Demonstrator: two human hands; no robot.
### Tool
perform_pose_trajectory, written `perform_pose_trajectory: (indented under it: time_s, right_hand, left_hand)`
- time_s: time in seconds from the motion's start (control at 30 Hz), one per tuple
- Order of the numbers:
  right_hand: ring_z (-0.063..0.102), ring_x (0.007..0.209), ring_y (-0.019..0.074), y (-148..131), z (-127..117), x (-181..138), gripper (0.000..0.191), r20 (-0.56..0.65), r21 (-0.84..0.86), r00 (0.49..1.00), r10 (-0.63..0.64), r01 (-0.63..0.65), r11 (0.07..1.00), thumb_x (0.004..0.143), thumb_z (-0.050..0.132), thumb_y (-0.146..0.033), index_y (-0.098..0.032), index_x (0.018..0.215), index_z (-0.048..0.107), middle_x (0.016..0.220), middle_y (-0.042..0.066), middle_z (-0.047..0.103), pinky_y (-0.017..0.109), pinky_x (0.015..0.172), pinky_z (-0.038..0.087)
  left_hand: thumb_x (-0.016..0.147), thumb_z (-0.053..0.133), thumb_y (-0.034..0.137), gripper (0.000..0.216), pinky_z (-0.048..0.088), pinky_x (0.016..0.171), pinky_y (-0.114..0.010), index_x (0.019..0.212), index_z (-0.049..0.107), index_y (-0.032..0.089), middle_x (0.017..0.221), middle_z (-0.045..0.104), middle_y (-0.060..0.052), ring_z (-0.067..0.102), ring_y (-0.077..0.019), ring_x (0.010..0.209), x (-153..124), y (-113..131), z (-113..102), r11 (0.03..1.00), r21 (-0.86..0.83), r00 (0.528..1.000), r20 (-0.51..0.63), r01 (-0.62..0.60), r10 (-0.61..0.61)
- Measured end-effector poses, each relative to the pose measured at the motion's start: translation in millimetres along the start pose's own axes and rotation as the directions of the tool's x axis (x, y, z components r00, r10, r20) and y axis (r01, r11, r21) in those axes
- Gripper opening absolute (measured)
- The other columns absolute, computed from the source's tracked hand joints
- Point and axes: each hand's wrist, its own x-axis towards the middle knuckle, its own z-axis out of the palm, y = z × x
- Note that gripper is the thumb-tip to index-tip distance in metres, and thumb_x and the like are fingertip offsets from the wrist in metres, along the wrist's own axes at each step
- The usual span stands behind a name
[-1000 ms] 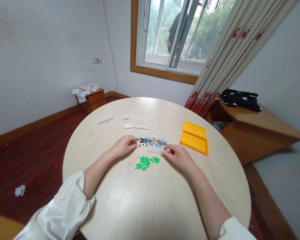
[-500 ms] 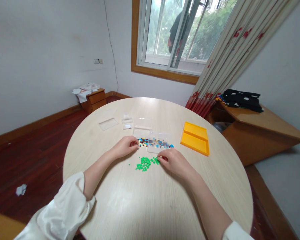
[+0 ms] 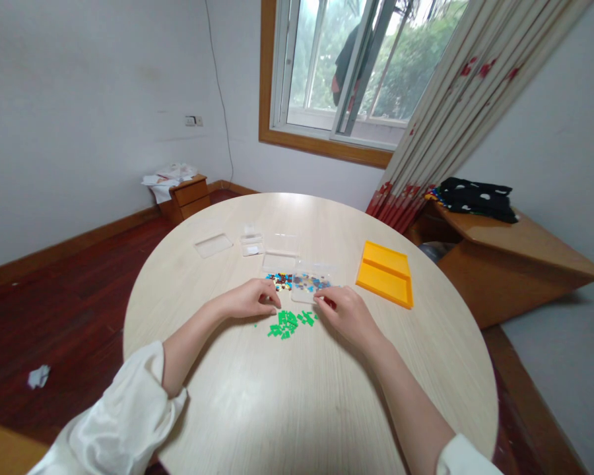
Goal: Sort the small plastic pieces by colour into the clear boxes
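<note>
A small heap of green pieces [image 3: 290, 322] lies on the round wooden table [image 3: 297, 409]. Just behind it sit mixed coloured pieces [image 3: 301, 283] in and beside a clear plastic box [image 3: 313, 285]. My left hand [image 3: 250, 300] rests at the heap's left edge, fingers curled with the tips pinched together. My right hand [image 3: 341, 312] rests at the heap's right edge, fingers bent and tips close to the clear box. What either pinch holds is too small to make out.
An orange tray [image 3: 386, 273] lies right of the clear box. More clear boxes and lids [image 3: 250, 243] and a flat lid [image 3: 213, 245] lie farther back. Beyond the table stand a small wooden cabinet [image 3: 185, 196], a low wooden bench [image 3: 505, 254] with dark cloth, and a curtain [image 3: 440, 112].
My left hand has slid from the coloured pieces down to the left edge of the green heap. My right hand moved left toward the heap, then lifted slightly toward the clear box.
</note>
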Motion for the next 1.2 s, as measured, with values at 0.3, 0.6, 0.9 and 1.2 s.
perform_pose_trajectory:
  time_s: [0.3, 0.6, 0.9, 1.2]
  right_hand:
    - [0.064, 0.075, 0.0192, 18.0, 4.5, 2.3, 0.028, -0.209, 0.026, 0.968, 0.14, -0.138, 0.99, 0.086, 0.047, -0.029, -0.019, 0.1, 0.069, 0.09, 0.009, 0.072, 0.031, 0.072, 0.046]
    - [0.059, 0.061, 0.0154, 6.6, -13.4, 0.5, 0.021, 0.077, -0.049, 0.979, 0.187, -0.183, 0.982, 0.081, 0.053, -0.028, -0.021, 0.091, 0.071, 0.069, 0.003, 0.068, 0.025, 0.058, 0.038]
    - [0.061, 0.072, 0.0171, 10.1, -5.4, 2.5, 0.017, 0.118, -0.141, 0.977, 0.179, -0.162, 0.977, 0.082, 0.053, -0.023, -0.021, 0.083, 0.07, 0.08, 0.005, 0.071, 0.025, 0.063, 0.038]
    - [0.062, 0.078, 0.017, -1.2, 17.3, 5.2, 0.019, 0.075, -0.056, 0.993, 0.09, -0.086, 0.995, 0.084, 0.052, -0.022, -0.02, 0.091, 0.07, 0.085, 0.005, 0.071, 0.027, 0.073, 0.042]
  left_hand:
    - [0.075, 0.06, 0.02, 0.012, 0.042, 0.068, -0.023, 0.076, 0.071, 0.014, 0.077, 0.058, -0.004, 0.053, -0.0126, 0.071, 0.6, -3.4, 2.3, 1.0, 0.0, 0.999, 0.033, 0.008, -0.008]
    - [0.076, 0.055, 0.015, 0.011, 0.041, 0.067, -0.023, 0.073, 0.066, 0.014, 0.076, 0.057, -0.003, 0.052, -0.0127, 0.071, 2.3, 2.4, 5.3, 0.999, 0.042, 1.0, -0.024, 0.02, -0.018]
    - [0.078, 0.056, 0.016, 0.008, 0.043, 0.075, -0.027, 0.075, 0.064, 0.015, 0.083, 0.059, -0.004, 0.055, -0.0143, 0.079, 6.8, -4.6, 8.1, 0.999, 0.014, 0.937, -0.347, -0.029, 0.032]
    - [0.08, 0.058, 0.016, 0.009, 0.043, 0.075, -0.026, 0.078, 0.067, 0.015, 0.08, 0.058, -0.003, 0.055, -0.0141, 0.079, 9.3, -5.3, 11.6, 0.994, 0.045, 0.851, -0.513, -0.098, 0.107]
